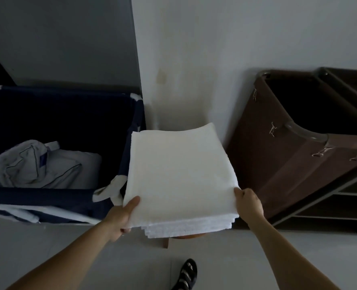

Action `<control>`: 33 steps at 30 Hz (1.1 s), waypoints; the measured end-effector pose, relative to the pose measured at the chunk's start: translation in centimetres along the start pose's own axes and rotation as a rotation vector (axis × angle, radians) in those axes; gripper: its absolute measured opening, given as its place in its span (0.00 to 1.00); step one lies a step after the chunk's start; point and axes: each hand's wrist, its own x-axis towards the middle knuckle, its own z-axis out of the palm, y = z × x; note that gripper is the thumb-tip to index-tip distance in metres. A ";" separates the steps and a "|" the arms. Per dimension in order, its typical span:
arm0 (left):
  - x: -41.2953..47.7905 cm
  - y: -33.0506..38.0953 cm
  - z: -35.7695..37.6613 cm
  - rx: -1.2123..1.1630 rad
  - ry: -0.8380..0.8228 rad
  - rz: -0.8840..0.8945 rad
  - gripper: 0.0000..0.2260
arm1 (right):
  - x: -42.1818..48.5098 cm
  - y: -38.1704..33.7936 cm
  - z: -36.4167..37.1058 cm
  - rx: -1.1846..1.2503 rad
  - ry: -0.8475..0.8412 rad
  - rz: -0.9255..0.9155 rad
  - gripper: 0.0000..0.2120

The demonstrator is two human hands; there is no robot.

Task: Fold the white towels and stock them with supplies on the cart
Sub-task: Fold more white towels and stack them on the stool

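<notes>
Head view looks down on a stack of white towels [179, 174] resting on a small wooden stool [173, 237], of which only a bit of seat edge and 1 leg show beneath the near side. The left hand [121, 216] is clamped on the near-left corner, thumb lying on top and fingers curled under the layers; the right hand [249, 200] pinches the near-right corner of the top layers, fingers closed on the cloth. I judge the person is either squaring the pile or about to lift it toward the brown cart [294, 147] on the right. The risk is plain: the near edges are stepped and uneven, so the grip may take only some of the layers, and a lift from 2 near corners alone could let the far end sag and the lower towels slide off the stool. The stool looks narrower than the pile, so a push could tip it. To the left stands a dark blue laundry bin [54, 109] holding a crumpled grey-white bundle [43, 164], its pale strap [110, 190] hanging just beside the stack. The cart's raised rim and dark bag lie between the stack and its shelves [340, 206]. A sandalled foot [187, 274] stands on the floor near the stool.
</notes>
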 end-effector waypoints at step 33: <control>-3.9 29.2 -0.8 -0.318 -0.067 0.501 0.06 | 11.2 -22.5 -15.3 0.530 0.106 -0.408 0.09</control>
